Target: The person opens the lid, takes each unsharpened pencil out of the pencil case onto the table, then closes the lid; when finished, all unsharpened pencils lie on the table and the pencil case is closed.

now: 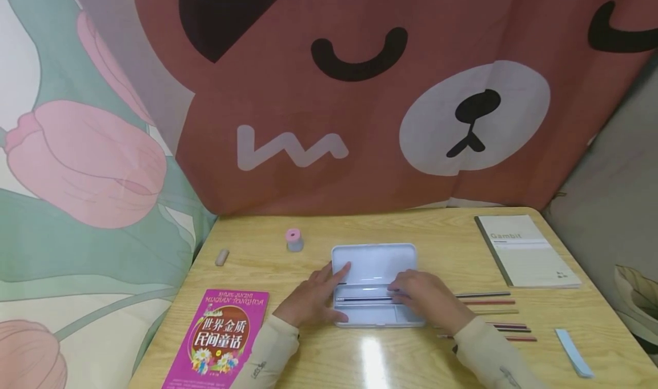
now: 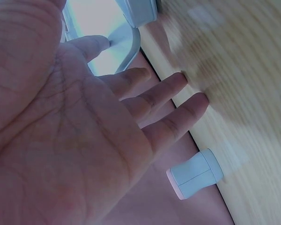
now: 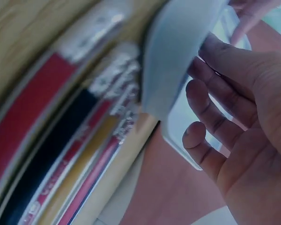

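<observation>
A pale blue pencil case (image 1: 374,263) lies with its lid raised, its base split into compartments. At its left side my left hand (image 1: 315,299) steadies it, thumb by the front corner and a finger against the lid. In the left wrist view the other fingers (image 2: 171,124) stretch out straight beside the case. Inside the case lies a dark pencil (image 1: 362,299) with its pale end to the left. My right hand (image 1: 429,299) reaches over the right side of the case, fingers curled and pinching the pencil's right part, which the hand hides.
Several pencils (image 1: 488,303) lie to the right, partly behind the right forearm. A notebook (image 1: 529,252) and a light blue strip (image 1: 574,353) sit farther right. On the left are a purple book (image 1: 257,309), an eraser (image 1: 222,257) and a pink-and-grey sharpener (image 1: 294,240).
</observation>
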Motion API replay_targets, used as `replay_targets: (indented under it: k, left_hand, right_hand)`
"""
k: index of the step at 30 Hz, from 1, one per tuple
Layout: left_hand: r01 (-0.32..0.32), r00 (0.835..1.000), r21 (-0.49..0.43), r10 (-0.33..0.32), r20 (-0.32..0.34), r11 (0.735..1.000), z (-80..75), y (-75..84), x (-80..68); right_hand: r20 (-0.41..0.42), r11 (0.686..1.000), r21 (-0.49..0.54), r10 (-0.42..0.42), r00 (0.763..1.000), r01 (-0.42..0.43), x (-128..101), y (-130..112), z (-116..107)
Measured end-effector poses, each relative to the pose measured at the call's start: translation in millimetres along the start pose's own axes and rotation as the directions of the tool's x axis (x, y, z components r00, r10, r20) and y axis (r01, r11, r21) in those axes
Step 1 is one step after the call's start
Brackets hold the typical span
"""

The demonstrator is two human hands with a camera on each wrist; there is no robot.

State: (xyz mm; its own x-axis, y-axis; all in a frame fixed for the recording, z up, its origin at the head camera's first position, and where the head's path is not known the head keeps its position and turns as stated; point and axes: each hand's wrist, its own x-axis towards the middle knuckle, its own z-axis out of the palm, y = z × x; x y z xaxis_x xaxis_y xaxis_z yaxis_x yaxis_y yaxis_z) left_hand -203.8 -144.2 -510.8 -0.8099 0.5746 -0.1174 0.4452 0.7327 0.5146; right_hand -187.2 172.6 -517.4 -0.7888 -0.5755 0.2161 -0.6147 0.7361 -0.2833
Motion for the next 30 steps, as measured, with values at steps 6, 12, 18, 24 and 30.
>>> replay_targets:
  k: [6, 12, 18, 24, 30]
  left_hand:
    - [-0.002, 1.0, 0.003, 0.002, 0.002, 1.0, -0.6, 0.2, 0.5]
    - [-0.008, 1.0, 0.012, 0.009, -0.002, 1.0, -0.2, -0.7, 1.4]
    - [-0.015, 1.0, -0.003, 0.015, -0.002, 1.0, -1.3, 0.5, 1.1]
    - [-0.027, 1.0, 0.003, 0.027, -0.009, 1.0, -1.3, 0.9, -0.4]
    - [-0.019, 1.0, -0.006, 0.019, -0.001, 1.0, -0.6, 0.0, -0.6]
  right_hand:
    - [-0.042, 0.996, -0.04, -0.078, 0.996, 0.076, 1, 6, 8]
    - [-0.051, 0.995, -0.055, -0.086, 0.995, 0.083, 1, 7, 12]
    - [-0.081, 0.993, -0.069, -0.104, 0.991, 0.099, -5, 8, 10]
    - [-0.113, 0.99, -0.12, -0.085, 0.99, 0.071, -17, 15, -11]
    - [-0.119, 0.991, -0.122, 0.044, 0.992, -0.058, -40, 37, -31]
